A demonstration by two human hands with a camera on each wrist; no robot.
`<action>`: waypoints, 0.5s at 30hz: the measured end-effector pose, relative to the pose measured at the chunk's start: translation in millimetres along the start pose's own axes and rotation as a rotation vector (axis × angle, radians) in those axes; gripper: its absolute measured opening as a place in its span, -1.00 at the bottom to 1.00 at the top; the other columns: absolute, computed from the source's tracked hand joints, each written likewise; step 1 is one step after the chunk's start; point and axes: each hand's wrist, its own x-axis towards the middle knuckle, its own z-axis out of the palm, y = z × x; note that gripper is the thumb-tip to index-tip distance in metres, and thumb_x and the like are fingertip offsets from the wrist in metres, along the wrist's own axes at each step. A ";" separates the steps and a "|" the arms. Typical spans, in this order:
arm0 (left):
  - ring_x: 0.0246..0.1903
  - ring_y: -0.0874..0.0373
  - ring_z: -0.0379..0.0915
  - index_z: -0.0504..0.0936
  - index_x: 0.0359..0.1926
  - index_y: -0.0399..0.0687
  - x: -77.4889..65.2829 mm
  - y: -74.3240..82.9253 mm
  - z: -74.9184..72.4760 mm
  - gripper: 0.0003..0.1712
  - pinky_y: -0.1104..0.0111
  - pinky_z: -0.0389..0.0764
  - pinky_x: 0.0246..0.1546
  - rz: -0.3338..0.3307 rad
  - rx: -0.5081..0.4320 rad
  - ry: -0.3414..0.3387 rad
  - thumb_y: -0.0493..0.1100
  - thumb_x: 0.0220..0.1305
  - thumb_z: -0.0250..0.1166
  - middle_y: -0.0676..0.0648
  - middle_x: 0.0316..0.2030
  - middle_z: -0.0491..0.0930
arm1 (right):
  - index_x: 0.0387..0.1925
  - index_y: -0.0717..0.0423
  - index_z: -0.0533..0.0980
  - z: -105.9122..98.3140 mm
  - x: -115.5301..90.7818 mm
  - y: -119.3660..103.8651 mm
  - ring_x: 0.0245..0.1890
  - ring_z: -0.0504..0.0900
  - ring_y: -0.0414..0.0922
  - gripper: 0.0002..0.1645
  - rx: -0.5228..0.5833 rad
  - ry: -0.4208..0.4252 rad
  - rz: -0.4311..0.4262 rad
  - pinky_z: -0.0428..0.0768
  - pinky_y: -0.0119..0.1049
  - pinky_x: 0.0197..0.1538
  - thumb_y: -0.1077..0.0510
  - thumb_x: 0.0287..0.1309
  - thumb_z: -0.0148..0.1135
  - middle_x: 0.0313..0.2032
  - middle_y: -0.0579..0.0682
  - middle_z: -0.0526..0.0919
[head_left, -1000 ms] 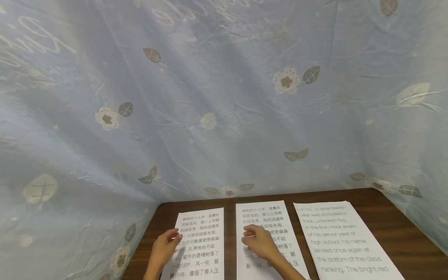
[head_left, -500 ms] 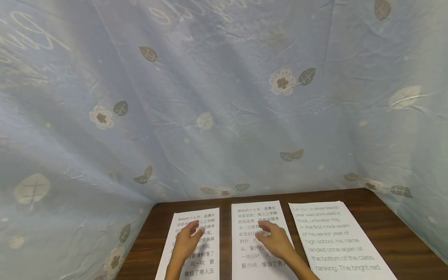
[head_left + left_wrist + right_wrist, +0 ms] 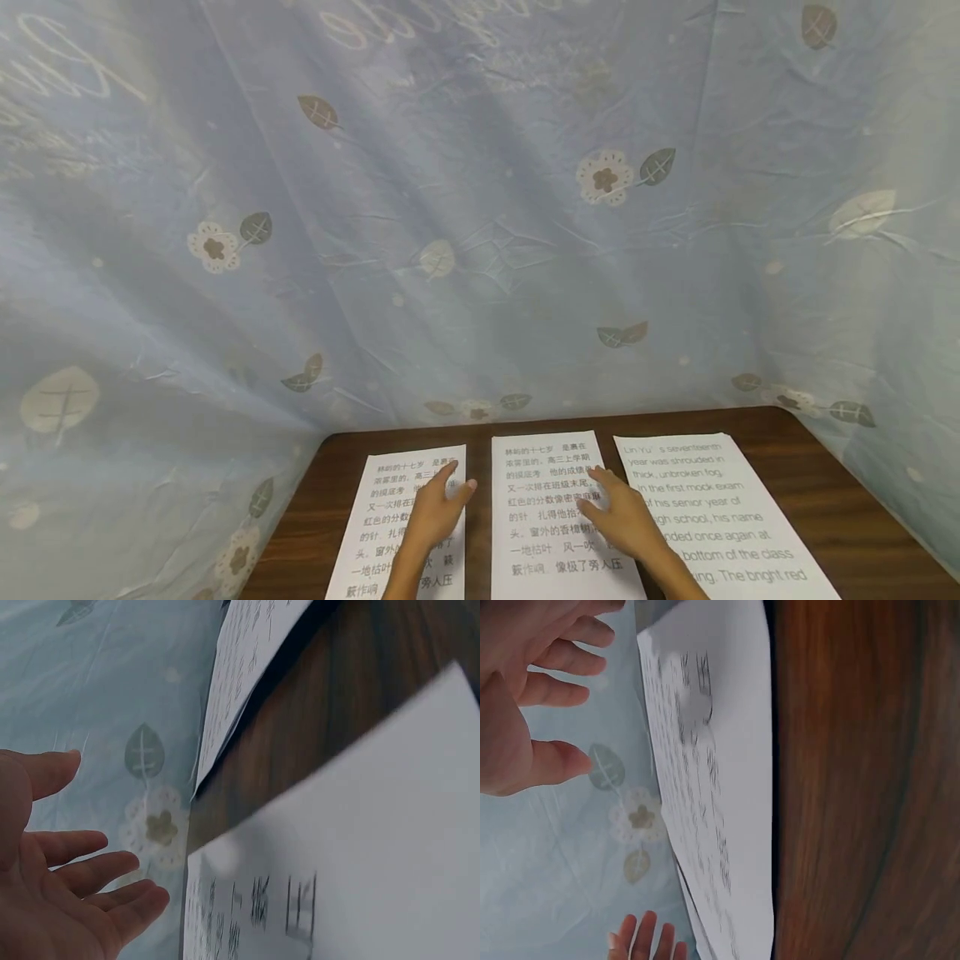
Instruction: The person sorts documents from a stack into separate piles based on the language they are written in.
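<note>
Three white printed paper stacks lie side by side in the head view. My left hand [image 3: 435, 510] is over the right side of the left stack [image 3: 375, 533], which bears Chinese text. Its fingers are spread and hold nothing; the left wrist view shows the same hand [image 3: 67, 892] with palm and thumb apart. Over the right edge of the middle stack [image 3: 540, 533], also in Chinese, my right hand [image 3: 622, 517] hovers with loosely extended fingers, nothing in them. The right wrist view shows its fingers [image 3: 566, 664] parted above a sheet. Each forearm hides some print.
The right stack [image 3: 720, 517] carries English text. All the paper lies on a dark brown wooden table [image 3: 480, 435]. A pale blue cloth [image 3: 480, 333] with leaves and flowers hangs behind the table and along its sides.
Both hands have moved right: the left from its stack's left edge to its right side, the right from mid-stack to the right edge. Their fingers have straightened. The view has shifted slightly.
</note>
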 end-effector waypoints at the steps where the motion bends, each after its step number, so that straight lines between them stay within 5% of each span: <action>1: 0.48 -0.51 0.33 0.39 0.55 -0.26 0.3 1.6 2.4 -0.15 -0.41 0.41 0.41 0.001 -0.004 -0.007 0.20 0.49 0.30 -0.43 0.49 0.41 | 0.45 0.38 0.42 -1.4 0.1 2.3 0.56 0.27 0.44 -0.23 -0.011 -0.002 -0.002 0.27 0.45 0.53 0.08 0.37 0.40 0.50 0.45 0.38; 10: 0.54 -0.52 0.18 0.22 0.58 -0.44 0.0 9.5 21.6 -0.07 -0.42 0.28 0.48 0.053 -0.014 -0.098 0.10 0.52 0.32 -0.50 0.56 0.25 | 0.53 0.48 0.27 -9.7 -2.3 19.2 0.66 -0.08 0.47 -0.08 -0.084 -0.044 0.013 -0.13 0.59 0.57 0.00 0.40 0.37 0.61 0.50 0.10; 15: 0.60 -0.55 0.00 0.17 0.59 -0.49 -0.3 11.7 32.2 0.00 -0.44 0.10 0.55 0.074 0.006 -0.131 0.13 0.49 0.34 -0.53 0.60 0.14 | 0.51 0.51 0.28 -10.2 -2.7 27.3 0.64 -0.14 0.54 -0.04 -0.157 -0.036 0.013 -0.17 0.67 0.52 -0.08 0.39 0.38 0.60 0.55 0.06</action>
